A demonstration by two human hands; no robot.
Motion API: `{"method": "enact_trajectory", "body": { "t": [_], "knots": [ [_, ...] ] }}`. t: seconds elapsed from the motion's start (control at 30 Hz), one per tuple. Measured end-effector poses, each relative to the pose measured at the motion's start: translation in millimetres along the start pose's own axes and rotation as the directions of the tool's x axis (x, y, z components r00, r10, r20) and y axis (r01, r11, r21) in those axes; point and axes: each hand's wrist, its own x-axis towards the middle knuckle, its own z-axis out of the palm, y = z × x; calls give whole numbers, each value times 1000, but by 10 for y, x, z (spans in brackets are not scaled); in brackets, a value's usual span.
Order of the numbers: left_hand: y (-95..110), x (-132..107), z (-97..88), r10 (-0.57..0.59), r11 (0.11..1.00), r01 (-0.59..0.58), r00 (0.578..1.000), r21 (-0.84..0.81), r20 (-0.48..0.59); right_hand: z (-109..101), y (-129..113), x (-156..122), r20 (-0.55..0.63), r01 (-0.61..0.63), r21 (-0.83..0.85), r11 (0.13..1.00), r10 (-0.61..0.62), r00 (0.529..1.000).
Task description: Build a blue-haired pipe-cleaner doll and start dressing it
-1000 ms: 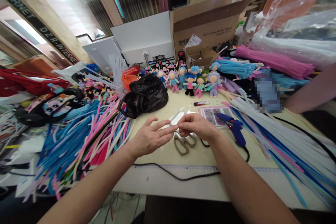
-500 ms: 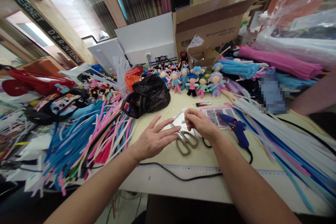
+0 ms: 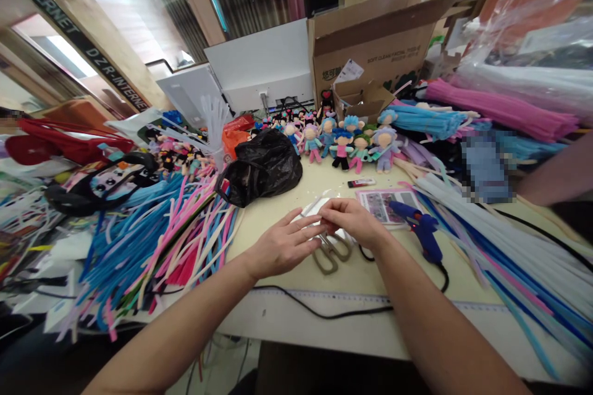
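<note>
My left hand (image 3: pixel 285 245) reaches over the table with its fingers stretched out, their tips meeting my right hand. Curled into a pinch, my right hand (image 3: pixel 349 219) has its fingertips at the left fingers; anything between them is too small or hidden to make out. Just below the hands lie scissors (image 3: pixel 332 249) with olive-grey handles, their blades partly covered. To the right rests a blue glue gun (image 3: pixel 425 233), beside a printed picture card (image 3: pixel 377 202). A small red, black and white stick (image 3: pixel 361 183) lies behind the hands.
Fuzzy pipe cleaners (image 3: pixel 134 241) are heaped at left, and more (image 3: pixel 509 247) at right. Behind stand a black plastic bag (image 3: pixel 266 166), several small dolls (image 3: pixel 343 148) and a cardboard box (image 3: pixel 370 43). A black cable (image 3: pixel 319 315) crosses the table's front.
My right hand has come down and left, so its pinched fingertips now meet my left fingers. The left fingers have drawn closer together. The view has shifted slightly.
</note>
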Motion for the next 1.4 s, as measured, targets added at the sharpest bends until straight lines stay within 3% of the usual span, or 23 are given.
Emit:
{"method": "enact_trajectory", "body": {
  "t": [0.1, 0.17, 0.2, 0.23, 0.27, 0.33, 0.4, 0.47, 0.57, 0.67, 0.87, 1.0, 1.1, 1.27, 1.4],
  "knots": [
    [19, 15, -6, -39, 993, 36, 999, -113, -24, 12, 17, 2, 2, 27, -70, 997, -27, 1000],
    [26, 38, -32, -166, 952, 140, 983, -273, -74, 11, 47, 26, -39, 42, -95, 995, -46, 998],
    [21, 55, -45, -272, 901, 213, 956, -377, -110, 4, 68, 44, -83, 47, -118, 992, -57, 995],
    [8, 75, -53, -400, 825, 288, 906, -487, -140, -8, 90, 64, -138, 50, -159, 986, -72, 988],
    [-13, 99, -53, -535, 726, 354, 829, -590, -161, -23, 113, 85, -196, 48, -221, 974, -93, 976],
    [-83, 157, -16, -764, 505, 422, 625, -753, -162, -57, 158, 121, -283, 45, -391, 919, -167, 945],
    [-174, 216, 72, -888, 335, 401, 438, -853, -143, -83, 192, 143, -304, 43, -550, 834, -248, 920],
    [-259, 261, 197, -938, 206, 372, 339, -905, -74, -97, 217, 152, -296, 38, -632, 774, -287, 911],
    [-332, 267, 395, -958, 115, 406, 287, -907, 7, -102, 260, 160, -298, -4, -625, 780, -234, 926],
    [-347, 202, 550, -954, 83, 476, 293, -876, 69, -100, 315, 183, -307, -30, -517, 855, -152, 940],
    [-351, 98, 650, -890, 144, 579, 431, -802, 151, -48, 336, 210, -308, 12, -137, 990, -54, 950],
    [-320, 129, 612, -852, 176, 551, 500, -815, 155, 14, 301, 192, -269, -7, 132, 991, 43, 962],
    [-289, 155, 571, -824, 198, 513, 548, -835, 142, 54, 282, 179, -260, -20, 170, 985, 64, 963],
    [-265, 172, 515, -756, 338, 489, 650, -804, 77, 106, 266, 169, -226, -52, 182, 982, 94, 970],
    [-229, 188, 502, -727, 436, 500, 686, -748, 36, 149, 284, 171, -224, -43, 170, 984, 82, 971]
  ]
}}
